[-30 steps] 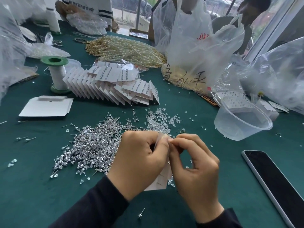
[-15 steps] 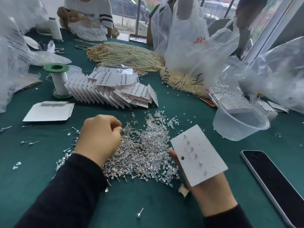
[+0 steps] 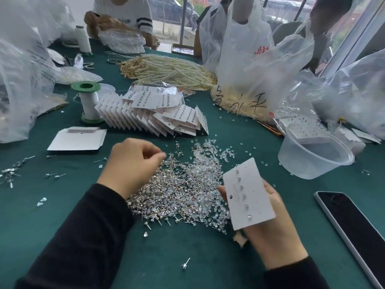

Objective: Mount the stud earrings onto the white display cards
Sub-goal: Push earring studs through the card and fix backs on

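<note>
A heap of silver stud earrings (image 3: pixel 177 192), mixed with clear backs (image 3: pixel 206 153), lies on the green table. My left hand (image 3: pixel 131 165) hovers over the heap's left edge, its fingers curled and fingertips blurred; whether they pinch a stud is hidden. To the right of the heap, my right hand (image 3: pixel 273 236) holds a white display card (image 3: pixel 248 195) from below, tilted up. One column of several studs sits on that card. Filled cards (image 3: pixel 154 113) are fanned out behind the heap. Blank cards (image 3: pixel 77 139) lie at the left.
A clear plastic tub (image 3: pixel 302 163) stands at the right and a phone (image 3: pixel 358 228) lies near the right edge. A green spool (image 3: pixel 88 101), pearl strands (image 3: pixel 170 71) and plastic bags (image 3: pixel 250 69) fill the back. One stray stud (image 3: pixel 185 264) lies near me. Other people sit across the table.
A second ago both hands worked together on the card. Since then my left hand has gone to the stud heap, and my right hand has kept the card, face up, to the right.
</note>
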Demonstrator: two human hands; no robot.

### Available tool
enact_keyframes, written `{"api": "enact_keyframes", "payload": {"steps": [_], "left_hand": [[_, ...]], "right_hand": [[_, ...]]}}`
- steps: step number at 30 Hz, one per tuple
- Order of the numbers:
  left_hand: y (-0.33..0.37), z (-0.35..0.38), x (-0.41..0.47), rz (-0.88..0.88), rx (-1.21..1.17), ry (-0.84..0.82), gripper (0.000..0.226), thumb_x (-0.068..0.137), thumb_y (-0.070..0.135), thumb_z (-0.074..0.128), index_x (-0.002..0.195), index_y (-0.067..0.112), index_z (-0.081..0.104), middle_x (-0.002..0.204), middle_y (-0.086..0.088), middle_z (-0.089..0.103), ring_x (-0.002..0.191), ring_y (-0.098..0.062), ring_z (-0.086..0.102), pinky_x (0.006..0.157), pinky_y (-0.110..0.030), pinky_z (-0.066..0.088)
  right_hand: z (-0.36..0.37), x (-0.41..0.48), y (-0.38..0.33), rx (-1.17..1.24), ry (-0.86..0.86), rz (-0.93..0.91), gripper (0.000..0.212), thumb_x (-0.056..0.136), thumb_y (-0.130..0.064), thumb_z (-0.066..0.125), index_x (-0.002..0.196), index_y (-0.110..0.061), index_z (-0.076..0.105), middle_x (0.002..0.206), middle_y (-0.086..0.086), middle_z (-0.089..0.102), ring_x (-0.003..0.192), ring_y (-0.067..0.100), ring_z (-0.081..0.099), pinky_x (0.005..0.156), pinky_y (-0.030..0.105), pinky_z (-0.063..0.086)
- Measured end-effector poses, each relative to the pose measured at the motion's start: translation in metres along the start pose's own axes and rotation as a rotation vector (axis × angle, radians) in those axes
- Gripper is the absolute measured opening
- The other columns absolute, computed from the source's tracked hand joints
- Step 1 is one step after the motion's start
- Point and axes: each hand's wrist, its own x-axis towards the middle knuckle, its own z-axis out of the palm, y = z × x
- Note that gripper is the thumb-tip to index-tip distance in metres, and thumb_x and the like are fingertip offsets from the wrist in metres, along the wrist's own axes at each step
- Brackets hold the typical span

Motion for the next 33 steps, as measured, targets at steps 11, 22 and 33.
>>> {"api": "enact_keyframes", "payload": {"steps": [11, 22, 33], "left_hand": [[0.036, 0.013, -0.081, 0.245, -0.402, -0.261, 0.016, 0.085, 0.007, 0.056, 0.091, 0.017, 0.068, 0.077, 0.007, 0.067, 0.065, -0.001, 0.059, 0.062, -0.018, 0.050], [0.012, -0.002, -0.074, 0.518, 0.326, 0.043, 0.032, 0.072, 0.012, 0.068, 0.104, 0.010, 0.067, 0.085, -0.008, 0.065, 0.075, -0.022, 0.061, 0.066, -0.030, 0.055], [-0.054, -0.076, 0.032, -0.110, 0.328, -0.176, 0.012, 0.078, 0.020, 0.068, 0.088, 0.024, 0.074, 0.079, 0.006, 0.065, 0.072, -0.006, 0.054, 0.075, -0.019, 0.041]], "right_hand": [[0.031, -0.002, 0.012, -0.610, 0.022, -0.672, 0.008, 0.085, -0.019, 0.065, 0.078, -0.024, 0.065, 0.092, 0.007, 0.063, 0.086, 0.005, 0.060, 0.070, 0.010, 0.046], [0.062, 0.011, 0.008, -0.368, -0.083, 0.042, 0.006, 0.082, -0.011, 0.063, 0.085, -0.006, 0.061, 0.066, 0.001, 0.069, 0.060, 0.020, 0.067, 0.051, 0.031, 0.056], [0.069, 0.041, 0.032, -0.243, 0.114, -0.037, 0.008, 0.089, -0.004, 0.055, 0.088, -0.011, 0.059, 0.083, 0.000, 0.069, 0.072, 0.008, 0.069, 0.056, 0.024, 0.056]]}}
